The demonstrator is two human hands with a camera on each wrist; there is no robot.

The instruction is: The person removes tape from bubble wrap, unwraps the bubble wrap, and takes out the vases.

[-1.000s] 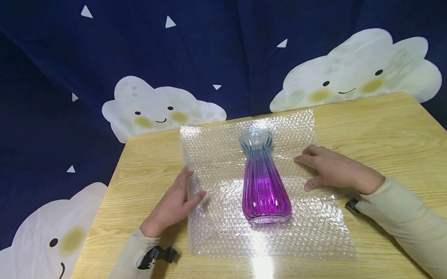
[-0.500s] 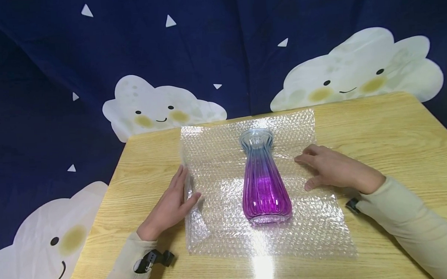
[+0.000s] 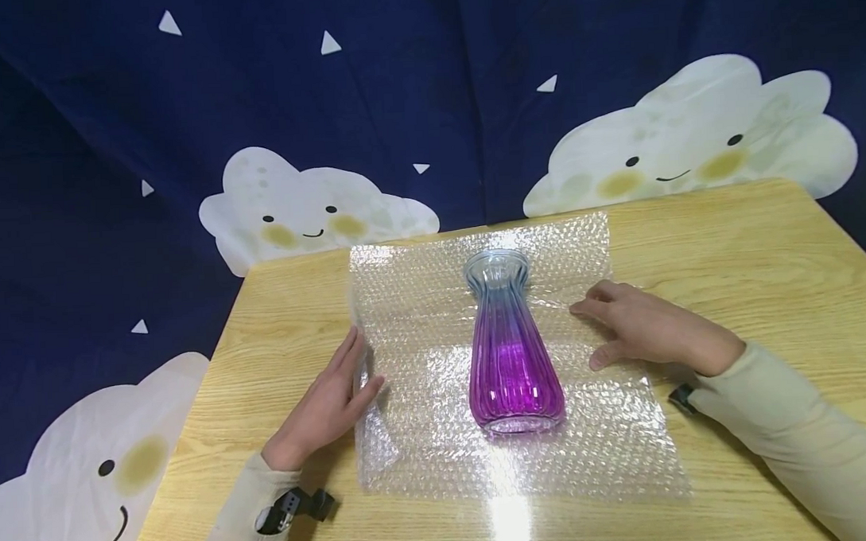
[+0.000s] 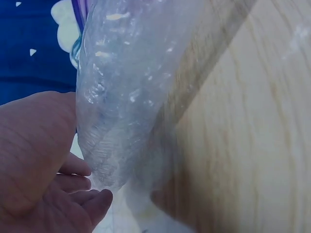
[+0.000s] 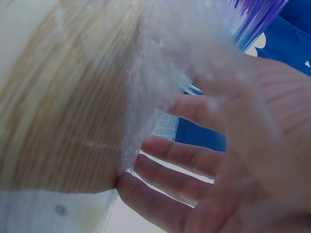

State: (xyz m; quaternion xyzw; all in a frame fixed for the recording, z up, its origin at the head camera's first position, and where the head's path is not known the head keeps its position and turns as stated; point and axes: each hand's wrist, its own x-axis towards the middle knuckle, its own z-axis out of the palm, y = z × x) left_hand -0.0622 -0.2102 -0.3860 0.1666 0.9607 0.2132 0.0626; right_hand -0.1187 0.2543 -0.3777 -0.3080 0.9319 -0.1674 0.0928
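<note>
A ribbed glass vase [image 3: 513,363], blue at the neck and purple at the base, lies on a sheet of bubble wrap [image 3: 424,418] with its mouth toward the far edge. My left hand [image 3: 323,410] is at the sheet's left edge, fingers nearly straight, thumb over the wrap. In the left wrist view, a raised margin of bubble wrap [image 4: 121,97] comes down to the fingertips. On the opposite side my right hand [image 3: 643,327] touches the sheet with loosely bent, spread fingers. Wrap partly blurs the right hand [image 5: 243,174] in the right wrist view.
The pale wooden table [image 3: 748,267] reaches beyond the wrap on both sides. Behind it hangs a dark blue curtain [image 3: 370,105] printed with smiling clouds and white triangles. Each sleeve carries a small black wrist camera [image 3: 294,508].
My left hand has shifted slightly left and toward me, and the left margin of the bubble wrap moved outward with it. The right hand and the vase have stayed put.
</note>
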